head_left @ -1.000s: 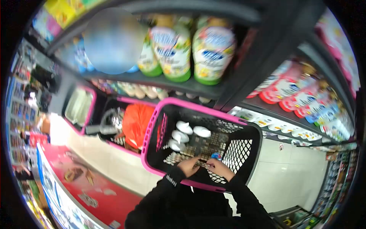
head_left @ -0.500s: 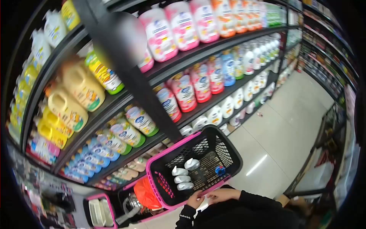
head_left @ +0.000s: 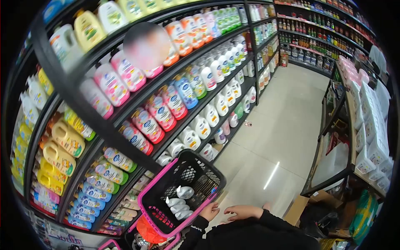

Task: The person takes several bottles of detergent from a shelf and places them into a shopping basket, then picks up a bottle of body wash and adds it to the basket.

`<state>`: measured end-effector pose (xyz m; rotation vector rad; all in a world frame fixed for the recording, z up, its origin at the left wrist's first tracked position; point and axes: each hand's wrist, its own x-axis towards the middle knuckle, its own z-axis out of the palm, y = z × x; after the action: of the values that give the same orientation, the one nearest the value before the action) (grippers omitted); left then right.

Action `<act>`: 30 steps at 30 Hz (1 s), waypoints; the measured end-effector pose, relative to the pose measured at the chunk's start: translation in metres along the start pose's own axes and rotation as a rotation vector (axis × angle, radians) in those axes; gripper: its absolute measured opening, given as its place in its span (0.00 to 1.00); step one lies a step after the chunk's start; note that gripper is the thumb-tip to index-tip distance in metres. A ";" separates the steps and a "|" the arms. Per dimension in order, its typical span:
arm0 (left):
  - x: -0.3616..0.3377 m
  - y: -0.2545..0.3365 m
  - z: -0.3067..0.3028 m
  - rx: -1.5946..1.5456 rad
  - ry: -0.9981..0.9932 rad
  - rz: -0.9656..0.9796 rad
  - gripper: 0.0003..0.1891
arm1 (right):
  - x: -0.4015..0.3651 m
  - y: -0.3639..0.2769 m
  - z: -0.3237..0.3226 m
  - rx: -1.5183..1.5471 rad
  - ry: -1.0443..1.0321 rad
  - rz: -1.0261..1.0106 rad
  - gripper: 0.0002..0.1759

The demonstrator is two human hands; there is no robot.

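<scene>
A deep black shopping basket (head_left: pixel 144 179) with a pink rim is below me, against the shelves. Several pale bottles with white spouts lie inside, among them a silvery-grey bottle (head_left: pixel 185 192). A small blue item (head_left: pixel 213 190) shows at the basket's right side. My left hand (head_left: pixel 209 211) is just beside the near pink rim, fingers loosely bent and holding nothing visible. To its right, my right hand (head_left: pixel 242 213) is over the floor, its fingers slightly apart and pointing towards the left hand, with nothing in them.
Tall black shelves on the left hold rows of bottles, including pink-and-red bottles (head_left: pixel 148 125) and yellow jugs (head_left: pixel 58 158). A red bag (head_left: pixel 148 231) lies below the basket. Tiled floor (head_left: pixel 266 137) runs ahead. On the right stands a rack with white packages (head_left: pixel 368 121); a cardboard box (head_left: pixel 296 210) sits below.
The view has swung right and up, showing more of the aisle and the right rack. The basket appears lower and further left. My left hand has spread its fingers beside the rim.
</scene>
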<state>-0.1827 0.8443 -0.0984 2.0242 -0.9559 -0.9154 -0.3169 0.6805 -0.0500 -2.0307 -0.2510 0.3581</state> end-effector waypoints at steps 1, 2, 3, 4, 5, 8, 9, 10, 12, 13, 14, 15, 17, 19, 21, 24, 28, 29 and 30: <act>0.012 0.013 0.009 0.001 -0.034 -0.016 0.19 | -0.015 0.004 -0.011 0.003 0.017 0.015 0.22; 0.027 0.027 0.021 0.000 -0.067 -0.030 0.19 | -0.033 0.007 -0.024 0.002 0.039 0.017 0.22; 0.040 0.040 0.035 0.026 -0.090 0.025 0.19 | -0.052 0.010 -0.034 0.019 0.091 0.061 0.22; 0.054 0.053 0.049 0.034 -0.103 0.030 0.19 | -0.071 0.017 -0.044 0.041 0.138 0.106 0.22; 0.068 0.066 0.065 0.032 -0.181 0.044 0.19 | -0.090 0.028 -0.051 0.050 0.147 0.112 0.22; 0.102 0.114 0.104 0.048 -0.303 0.041 0.20 | -0.144 0.056 -0.069 0.076 0.363 0.205 0.22; 0.112 0.128 0.115 0.067 -0.334 0.059 0.19 | -0.162 0.058 -0.076 0.061 0.444 0.251 0.22; 0.119 0.138 0.126 0.082 -0.362 0.078 0.19 | -0.178 0.060 -0.082 0.043 0.521 0.298 0.21; 0.135 0.149 0.147 0.055 -0.384 0.100 0.19 | -0.201 0.063 -0.091 0.119 0.520 0.364 0.21; 0.142 0.158 0.154 0.043 -0.404 0.132 0.19 | -0.209 0.067 -0.092 0.124 0.550 0.380 0.21; 0.148 0.166 0.160 0.030 -0.423 0.165 0.19 | -0.217 0.070 -0.093 0.128 0.579 0.396 0.21; 0.153 0.172 0.168 0.051 -0.445 0.166 0.19 | -0.223 0.071 -0.095 0.136 0.575 0.404 0.21; 0.164 0.181 0.179 0.028 -0.507 0.161 0.19 | -0.232 0.073 -0.100 0.122 0.596 0.414 0.21; 0.178 0.186 0.187 0.026 -0.570 0.178 0.18 | -0.236 0.077 -0.102 0.169 0.649 0.436 0.21; 0.196 0.191 0.193 0.063 -0.588 0.193 0.18 | -0.237 0.081 -0.106 0.218 0.702 0.460 0.21; 0.222 0.198 0.199 0.058 -0.608 0.249 0.19 | -0.235 0.088 -0.120 0.193 0.767 0.491 0.20; 0.265 0.205 0.200 0.067 -0.580 0.265 0.18 | -0.229 0.102 -0.159 0.174 0.824 0.459 0.19; 0.277 0.207 0.196 0.057 -0.584 0.249 0.18 | -0.227 0.108 -0.171 0.161 0.799 0.489 0.20; 0.289 0.210 0.192 0.045 -0.586 0.230 0.18 | -0.224 0.114 -0.184 0.149 0.771 0.519 0.20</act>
<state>-0.2709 0.4489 -0.1075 1.6542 -1.4951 -1.3969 -0.4580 0.4031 -0.0380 -1.9120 0.7620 -0.1104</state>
